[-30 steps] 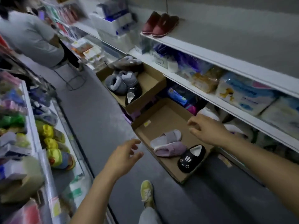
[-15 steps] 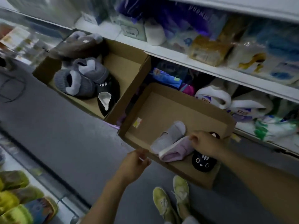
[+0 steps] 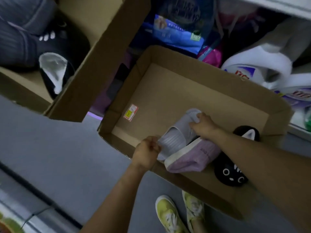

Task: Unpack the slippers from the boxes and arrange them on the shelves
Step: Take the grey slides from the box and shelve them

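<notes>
An open cardboard box (image 3: 168, 91) lies on the floor below me. In it a pale grey slipper (image 3: 175, 140) rests against a lilac slipper (image 3: 193, 157), with a black cat-face slipper (image 3: 230, 174) to their right. My left hand (image 3: 147, 153) pinches the toe end of the grey slipper at the box's near wall. My right hand (image 3: 202, 126) grips the heel end of the same slipper. A second box (image 3: 101, 52) at upper left holds grey and black plush slippers (image 3: 25, 42).
The bottom shelf behind the boxes is packed with blue packets (image 3: 178, 34) and white detergent jugs (image 3: 262, 64). My yellow-green sneakers (image 3: 170, 214) stand on the grey floor just in front of the near box. A shelf edge (image 3: 20, 221) runs along the lower left.
The view has dropped and closed in on the near box. Both hands have gone down into it and taken hold of the grey slipper, one at each end.
</notes>
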The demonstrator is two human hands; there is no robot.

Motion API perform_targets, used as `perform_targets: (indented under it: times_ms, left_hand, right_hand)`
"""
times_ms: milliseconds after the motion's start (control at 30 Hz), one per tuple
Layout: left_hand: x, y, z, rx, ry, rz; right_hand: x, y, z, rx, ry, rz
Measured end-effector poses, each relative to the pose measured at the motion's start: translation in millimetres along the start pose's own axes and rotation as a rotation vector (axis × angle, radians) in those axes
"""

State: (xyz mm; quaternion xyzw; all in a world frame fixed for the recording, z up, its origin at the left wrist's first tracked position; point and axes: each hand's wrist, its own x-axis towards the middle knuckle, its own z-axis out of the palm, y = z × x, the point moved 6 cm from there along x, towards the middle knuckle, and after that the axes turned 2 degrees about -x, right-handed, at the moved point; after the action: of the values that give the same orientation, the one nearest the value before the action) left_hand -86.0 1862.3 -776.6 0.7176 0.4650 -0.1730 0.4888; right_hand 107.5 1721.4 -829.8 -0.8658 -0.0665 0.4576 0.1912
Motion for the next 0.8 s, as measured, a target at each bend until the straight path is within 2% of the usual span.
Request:
perform_targets:
  times_ms: [167,267,500,667,800]
  left_hand:
    - [13,-12,4,-0.035,0.000,-0.038]
    - [11,-9,-4,-0.039,0.006,-0.039]
    - [-10,21,-37,-0.025,-0.001,0.006]
    - [-46,63,-75,-0.051,0.009,0.053]
    - [-85,96,-123,-0.083,0.075,0.089]
  right_hand:
    - [20,5,26,0.213,-0.136,0.130]
    - [17,1,16,0.206,-0.107,0.054]
    - [-26,-37,-16,0.222,-0.165,-0.172]
    - [-68,-83,-85,0.230,-0.058,-0.235]
    - [-113,-139,-140,0.045,0.025,-0.305]
